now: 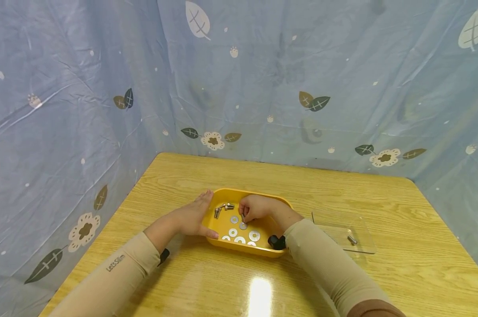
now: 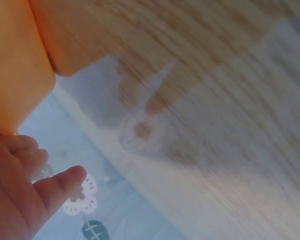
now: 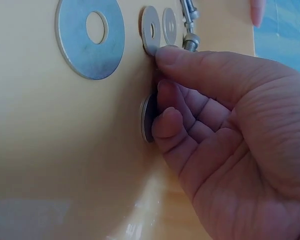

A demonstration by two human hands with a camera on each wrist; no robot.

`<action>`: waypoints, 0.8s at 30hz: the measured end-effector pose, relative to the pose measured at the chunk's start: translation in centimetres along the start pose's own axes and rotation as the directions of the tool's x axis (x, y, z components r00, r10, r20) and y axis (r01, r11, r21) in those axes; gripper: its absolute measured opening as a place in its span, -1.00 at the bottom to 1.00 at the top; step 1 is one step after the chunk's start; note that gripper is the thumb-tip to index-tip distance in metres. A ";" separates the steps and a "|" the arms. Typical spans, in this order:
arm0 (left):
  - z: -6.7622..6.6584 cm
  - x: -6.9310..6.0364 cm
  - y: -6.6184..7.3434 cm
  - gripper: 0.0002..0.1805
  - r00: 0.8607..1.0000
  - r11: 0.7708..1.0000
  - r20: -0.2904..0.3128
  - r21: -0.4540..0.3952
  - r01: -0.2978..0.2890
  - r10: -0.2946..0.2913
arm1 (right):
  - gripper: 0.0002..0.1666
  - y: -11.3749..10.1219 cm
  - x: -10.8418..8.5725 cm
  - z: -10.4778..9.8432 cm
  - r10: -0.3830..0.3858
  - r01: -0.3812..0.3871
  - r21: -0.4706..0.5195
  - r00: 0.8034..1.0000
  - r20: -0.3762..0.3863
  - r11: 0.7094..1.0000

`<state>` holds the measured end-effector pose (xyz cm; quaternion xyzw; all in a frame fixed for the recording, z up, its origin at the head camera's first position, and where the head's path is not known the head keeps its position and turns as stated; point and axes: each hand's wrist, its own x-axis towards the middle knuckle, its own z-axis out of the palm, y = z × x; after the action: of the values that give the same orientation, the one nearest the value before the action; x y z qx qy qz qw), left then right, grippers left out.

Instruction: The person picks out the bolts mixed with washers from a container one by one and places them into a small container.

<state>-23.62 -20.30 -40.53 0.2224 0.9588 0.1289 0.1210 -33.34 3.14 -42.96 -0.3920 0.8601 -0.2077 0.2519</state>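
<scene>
A shallow yellow bin (image 1: 239, 251) stands on the table. My left hand (image 1: 193, 218) rests against its left end, fingers stretched along the rim and thumb over the near corner; the left wrist view shows part of this hand (image 2: 25, 185) beside the bin's outer wall (image 2: 20, 65). Inside the bin, my right hand (image 1: 258, 208) pinches a small silver piece, apparently a washer (image 3: 147, 120), partly hidden by curled fingers. Around that hand lie several flat washers, among them a large one (image 3: 70, 55). Bolts (image 1: 217, 213) lie at the bin's left end.
Right of the bin, a clear plastic sheet or tray (image 1: 363, 233) lies on the wooden table (image 1: 413, 246), partly behind the right sleeve. A single bolt (image 1: 352, 240) is on it. Patterned blue cloth (image 1: 262, 88) hangs behind and on both sides.
</scene>
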 end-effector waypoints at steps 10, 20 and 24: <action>-0.1 0.1 0.2 0.36 1.000 1.000 0.007 -0.004 -0.003 0.003 | -0.85 -1.7 -1.0 -1.5 -0.057 0.055 0.091 0.998 0.023 0.994; -0.1 0.1 0.2 0.36 1.000 1.000 -0.003 0.002 0.002 -0.002 | -0.86 -2.5 -2.8 -3.9 -0.106 0.109 0.094 0.994 -0.038 0.990; -0.2 0.2 0.3 0.37 1.000 1.000 0.008 0.001 0.007 -0.007 | -0.87 -2.3 -3.6 -4.8 -0.108 0.115 0.115 0.992 -0.063 0.987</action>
<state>-23.70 -20.01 -40.29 0.2197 0.9591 0.1272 0.1251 -32.85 5.28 -36.90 -0.4179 0.8298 -0.2831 0.2382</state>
